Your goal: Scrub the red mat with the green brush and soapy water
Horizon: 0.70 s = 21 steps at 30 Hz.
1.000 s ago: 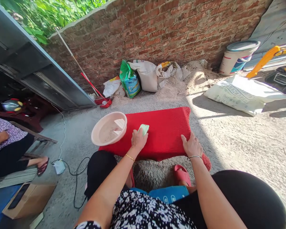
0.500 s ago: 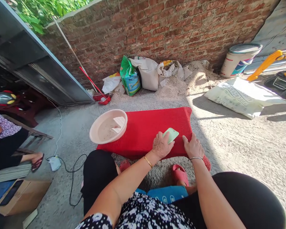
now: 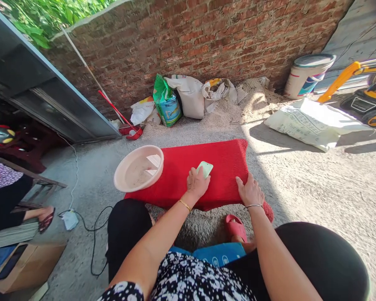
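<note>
A wet-looking red cloth (image 3: 178,161) is spread over a low bench-like support and hangs over its edges. My left hand (image 3: 198,183) is closed around a pale green scrub brush (image 3: 206,169), flat-backed with a small hole near its tip. The brush rests on the middle of the cloth; its underside is hidden. At the cloth's right end, my right hand (image 3: 251,192) grips the edge, thumb on top and fingers over the side. A pale pink basin (image 3: 120,177) with cloudy water stands on the left end.
Against the brick wall (image 3: 219,37) stand several sacks (image 3: 191,98), a red dustpan (image 3: 134,133) and a lidded bucket (image 3: 307,77). A white sack (image 3: 310,125) and a yellow toy digger (image 3: 363,90) lie right. Another person sits left, near a cable (image 3: 94,242) and cardboard box (image 3: 34,263).
My left hand has slid the scrub brush leftward and slightly away from me across the cloth. My right hand stays at the cloth's right edge. The view has shifted slightly.
</note>
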{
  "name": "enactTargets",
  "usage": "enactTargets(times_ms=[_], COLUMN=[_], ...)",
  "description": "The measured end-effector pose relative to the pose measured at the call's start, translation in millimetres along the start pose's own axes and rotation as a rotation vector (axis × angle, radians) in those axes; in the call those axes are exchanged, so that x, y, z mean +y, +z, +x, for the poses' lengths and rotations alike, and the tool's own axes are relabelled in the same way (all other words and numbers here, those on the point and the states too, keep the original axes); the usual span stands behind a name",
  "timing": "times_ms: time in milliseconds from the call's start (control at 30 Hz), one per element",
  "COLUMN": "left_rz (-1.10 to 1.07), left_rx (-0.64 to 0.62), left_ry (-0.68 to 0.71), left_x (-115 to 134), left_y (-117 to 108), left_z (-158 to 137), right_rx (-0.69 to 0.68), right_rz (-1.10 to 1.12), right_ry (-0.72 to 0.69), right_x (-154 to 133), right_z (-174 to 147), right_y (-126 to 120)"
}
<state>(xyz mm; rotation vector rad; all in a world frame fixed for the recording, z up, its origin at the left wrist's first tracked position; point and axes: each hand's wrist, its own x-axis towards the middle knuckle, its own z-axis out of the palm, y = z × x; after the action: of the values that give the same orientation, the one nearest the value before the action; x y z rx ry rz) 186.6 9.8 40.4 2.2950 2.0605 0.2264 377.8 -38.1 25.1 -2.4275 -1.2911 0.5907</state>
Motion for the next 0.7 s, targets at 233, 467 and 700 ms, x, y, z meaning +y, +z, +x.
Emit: enactTargets(times_ms=[233,467,700], left_rz=[-0.138,0.051,0.015], left_rx=[-0.018,0.054,0.026], left_ry=[0.185,-0.283,-0.096], left_x=[27.0,-79.8,-21.9], left_y=[-2.9,-31.8,-7.4], left_z=[-15.2,15.8,-6.5], right_rx=[0.011,0.011,0.002], right_rz=[-0.012,-0.004,0.005], right_ry=[0.0,-0.001,0.0], right_x=[0.7,1.2,1.7], right_z=[0.4,2.2,1.2], right_y=[1.5,2.3,1.1])
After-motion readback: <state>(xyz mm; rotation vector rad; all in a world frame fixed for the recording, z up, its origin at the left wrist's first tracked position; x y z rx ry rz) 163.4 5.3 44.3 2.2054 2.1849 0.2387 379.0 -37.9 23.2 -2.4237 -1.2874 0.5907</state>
